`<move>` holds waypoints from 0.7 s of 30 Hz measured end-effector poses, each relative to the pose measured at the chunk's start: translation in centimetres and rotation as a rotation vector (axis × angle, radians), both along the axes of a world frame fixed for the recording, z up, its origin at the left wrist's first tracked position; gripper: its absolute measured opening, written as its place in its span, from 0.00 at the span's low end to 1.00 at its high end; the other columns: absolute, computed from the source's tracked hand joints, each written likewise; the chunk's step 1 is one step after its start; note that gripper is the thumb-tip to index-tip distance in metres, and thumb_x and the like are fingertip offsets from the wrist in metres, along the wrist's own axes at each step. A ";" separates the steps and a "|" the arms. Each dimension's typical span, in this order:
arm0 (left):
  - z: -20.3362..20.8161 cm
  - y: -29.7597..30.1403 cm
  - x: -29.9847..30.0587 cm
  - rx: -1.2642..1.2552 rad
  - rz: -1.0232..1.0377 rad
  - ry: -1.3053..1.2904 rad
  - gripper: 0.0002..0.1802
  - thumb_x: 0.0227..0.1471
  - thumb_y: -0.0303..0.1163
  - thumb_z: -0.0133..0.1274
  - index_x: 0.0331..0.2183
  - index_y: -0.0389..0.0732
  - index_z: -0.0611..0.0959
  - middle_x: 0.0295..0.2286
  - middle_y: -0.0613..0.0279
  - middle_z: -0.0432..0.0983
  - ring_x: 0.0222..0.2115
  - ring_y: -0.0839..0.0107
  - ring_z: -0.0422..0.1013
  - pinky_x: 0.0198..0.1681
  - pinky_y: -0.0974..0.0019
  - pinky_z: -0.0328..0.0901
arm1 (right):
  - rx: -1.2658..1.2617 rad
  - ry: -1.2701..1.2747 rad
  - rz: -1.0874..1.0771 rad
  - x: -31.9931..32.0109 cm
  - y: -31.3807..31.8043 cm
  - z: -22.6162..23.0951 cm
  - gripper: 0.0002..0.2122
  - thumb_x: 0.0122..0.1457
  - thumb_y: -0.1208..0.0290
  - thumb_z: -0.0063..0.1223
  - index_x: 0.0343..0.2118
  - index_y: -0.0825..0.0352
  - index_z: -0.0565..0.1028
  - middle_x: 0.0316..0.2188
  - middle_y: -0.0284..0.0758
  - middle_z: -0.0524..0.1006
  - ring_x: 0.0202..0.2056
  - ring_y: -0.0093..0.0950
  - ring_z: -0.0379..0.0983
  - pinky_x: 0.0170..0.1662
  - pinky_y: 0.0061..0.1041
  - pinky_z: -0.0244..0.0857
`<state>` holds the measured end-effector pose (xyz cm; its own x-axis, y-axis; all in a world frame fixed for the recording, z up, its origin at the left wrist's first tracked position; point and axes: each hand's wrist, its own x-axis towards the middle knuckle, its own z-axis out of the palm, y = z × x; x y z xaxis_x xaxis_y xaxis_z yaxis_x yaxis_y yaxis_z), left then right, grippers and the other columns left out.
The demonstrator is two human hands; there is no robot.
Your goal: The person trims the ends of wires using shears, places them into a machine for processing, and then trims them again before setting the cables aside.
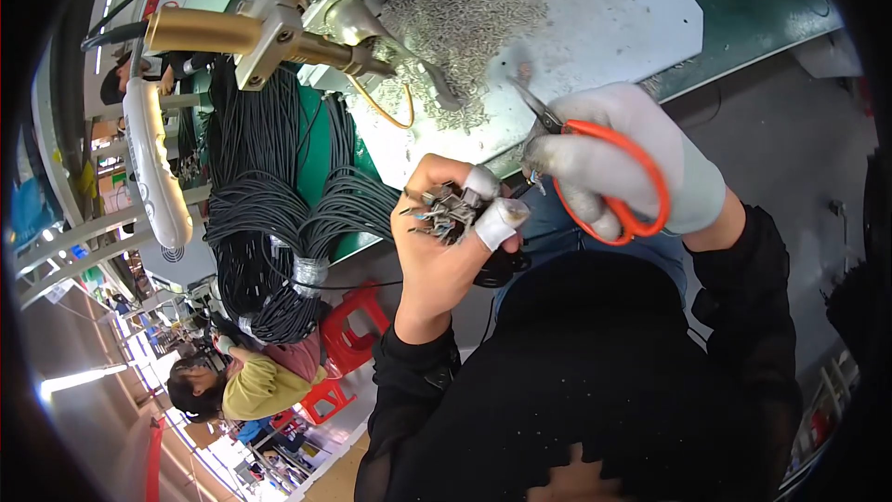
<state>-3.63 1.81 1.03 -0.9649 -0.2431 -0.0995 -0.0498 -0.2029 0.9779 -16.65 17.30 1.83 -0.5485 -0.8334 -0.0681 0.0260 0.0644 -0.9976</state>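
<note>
My left hand (pixel 432 265), with white coverings on the thumb and a fingertip, is closed around a bunch of cable ends (pixel 448 212) with small metal tips. Black cable (pixel 503 270) shows below that thumb. In a white glove, my right hand (pixel 641 144) grips a pair of scissors (pixel 656 167) by its red handles. The blades point up and away, toward the white board. Gloved fingertips come close to the left thumb, with a small wire piece (pixel 536 180) beside them. How the gloved fingers touch that piece is unclear.
A white board (pixel 641 14) carries a heap of small metal clippings (pixel 465 23). Above it a brass-coloured soldering tool (pixel 204 33) sits in a clamp. Black cable bundles (pixel 255 195) hang at the left, near red stools (pixel 358 321). Another person (pixel 265 381) sits farther left.
</note>
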 end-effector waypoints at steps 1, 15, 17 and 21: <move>0.3 1.1 -0.3 -0.099 0.055 0.071 0.14 0.41 0.15 0.56 0.33 0.35 0.71 0.24 0.61 0.72 0.20 0.78 0.70 0.20 0.74 0.65 | -0.044 -0.308 0.062 -0.3 0.8 -0.3 0.13 0.55 0.64 0.48 0.25 0.71 0.73 0.12 0.36 0.70 0.13 0.28 0.66 0.19 0.22 0.60; 0.0 1.8 -1.6 -1.113 -0.411 0.581 0.19 0.28 0.22 0.57 0.31 0.44 0.78 0.26 0.60 0.71 0.18 0.70 0.68 0.17 0.73 0.61 | 0.156 -0.593 0.351 -1.1 5.3 -0.9 0.16 0.57 0.63 0.47 0.19 0.70 0.73 0.12 0.33 0.72 0.12 0.21 0.67 0.17 0.16 0.61; -0.1 1.8 -1.6 -1.117 -0.432 0.621 0.18 0.28 0.23 0.57 0.30 0.45 0.78 0.26 0.60 0.71 0.17 0.71 0.67 0.16 0.74 0.60 | 0.189 -0.675 0.352 -1.1 5.3 -0.5 0.17 0.56 0.63 0.47 0.17 0.70 0.73 0.12 0.33 0.72 0.12 0.22 0.68 0.18 0.16 0.62; -0.8 1.7 -1.3 -1.134 -0.433 0.757 0.18 0.28 0.26 0.57 0.30 0.47 0.78 0.26 0.59 0.71 0.16 0.73 0.65 0.15 0.75 0.59 | 0.156 -0.721 0.379 -0.3 5.1 -0.2 0.14 0.55 0.69 0.46 0.17 0.72 0.72 0.10 0.34 0.71 0.10 0.21 0.66 0.15 0.17 0.60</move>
